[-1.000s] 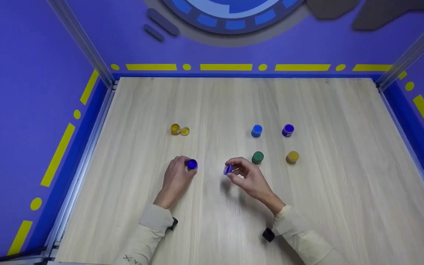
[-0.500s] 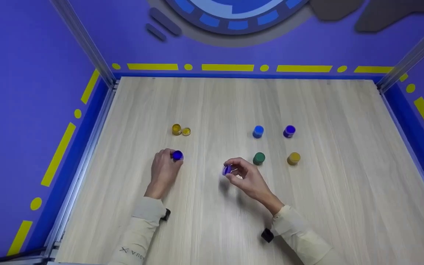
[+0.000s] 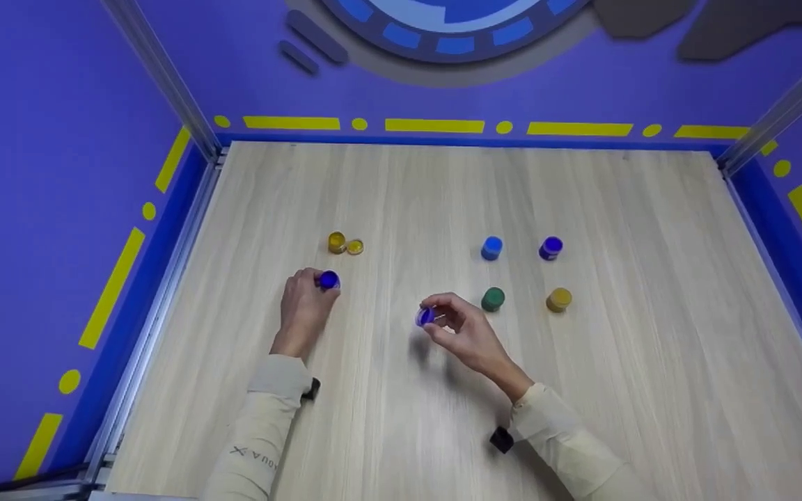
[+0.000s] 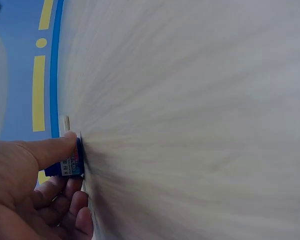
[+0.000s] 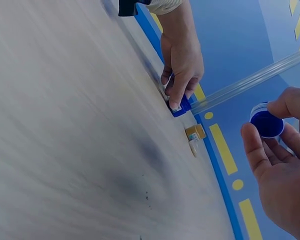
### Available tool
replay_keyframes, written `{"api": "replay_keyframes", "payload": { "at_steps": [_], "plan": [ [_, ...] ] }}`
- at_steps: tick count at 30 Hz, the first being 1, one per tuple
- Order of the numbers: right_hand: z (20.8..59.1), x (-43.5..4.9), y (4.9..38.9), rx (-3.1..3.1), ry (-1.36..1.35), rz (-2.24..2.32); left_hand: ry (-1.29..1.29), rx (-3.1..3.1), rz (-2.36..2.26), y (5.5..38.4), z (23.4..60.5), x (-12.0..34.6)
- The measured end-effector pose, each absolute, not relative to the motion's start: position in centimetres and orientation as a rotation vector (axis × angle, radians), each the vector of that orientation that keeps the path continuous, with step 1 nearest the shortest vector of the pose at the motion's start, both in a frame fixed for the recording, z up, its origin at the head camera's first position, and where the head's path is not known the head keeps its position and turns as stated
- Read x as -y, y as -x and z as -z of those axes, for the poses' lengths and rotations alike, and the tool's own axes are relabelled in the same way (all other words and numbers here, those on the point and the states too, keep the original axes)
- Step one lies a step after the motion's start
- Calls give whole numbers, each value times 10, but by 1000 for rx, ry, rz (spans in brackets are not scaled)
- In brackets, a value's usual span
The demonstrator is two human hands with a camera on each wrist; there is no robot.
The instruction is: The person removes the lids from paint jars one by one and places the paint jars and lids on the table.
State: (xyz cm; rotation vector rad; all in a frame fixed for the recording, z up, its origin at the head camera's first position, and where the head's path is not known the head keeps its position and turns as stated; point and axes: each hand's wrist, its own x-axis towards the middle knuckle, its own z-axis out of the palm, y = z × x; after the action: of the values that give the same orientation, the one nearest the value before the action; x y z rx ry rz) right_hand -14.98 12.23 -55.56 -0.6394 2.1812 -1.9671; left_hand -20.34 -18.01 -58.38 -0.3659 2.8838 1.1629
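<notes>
My left hand (image 3: 302, 306) grips a small uncapped paint jar (image 3: 329, 280) of dark blue-violet paint, its open mouth facing up. In the left wrist view, the thumb lies on one side of the labelled jar (image 4: 72, 162) and fingers on the other, close to the tabletop. My right hand (image 3: 469, 334) pinches the round lid (image 3: 425, 316) between thumb and fingers, above the table. Blue paint coats the inside of the lid (image 5: 266, 124) in the right wrist view. Just beyond the left hand stand an open yellow paint jar (image 3: 336, 243) and its lid (image 3: 355, 247), lying beside it.
Right of centre stand closed paint jars: light blue (image 3: 491, 248), violet (image 3: 551, 248), green (image 3: 493, 299) and ochre yellow (image 3: 559, 300). The green jar is just beyond the right hand. Blue panels (image 3: 443, 90) wall the wooden table (image 3: 415, 188) at the back and sides.
My left hand has carried the violet jar left and farther back, closer to the open yellow jar. The right hand has barely moved; the lid has tilted, showing more of its painted inside.
</notes>
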Motion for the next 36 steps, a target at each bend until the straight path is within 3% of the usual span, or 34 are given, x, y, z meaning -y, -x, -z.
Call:
{"api": "replay_keyframes", "payload": {
  "at_steps": [20,36],
  "plan": [
    [526,-76,180,-2202,668,1842,384,-2820,-1274,208,585,183],
    [527,-48,215,-2333,727,1782,370,-2879,-1310,210,588,181]
  ]
}}
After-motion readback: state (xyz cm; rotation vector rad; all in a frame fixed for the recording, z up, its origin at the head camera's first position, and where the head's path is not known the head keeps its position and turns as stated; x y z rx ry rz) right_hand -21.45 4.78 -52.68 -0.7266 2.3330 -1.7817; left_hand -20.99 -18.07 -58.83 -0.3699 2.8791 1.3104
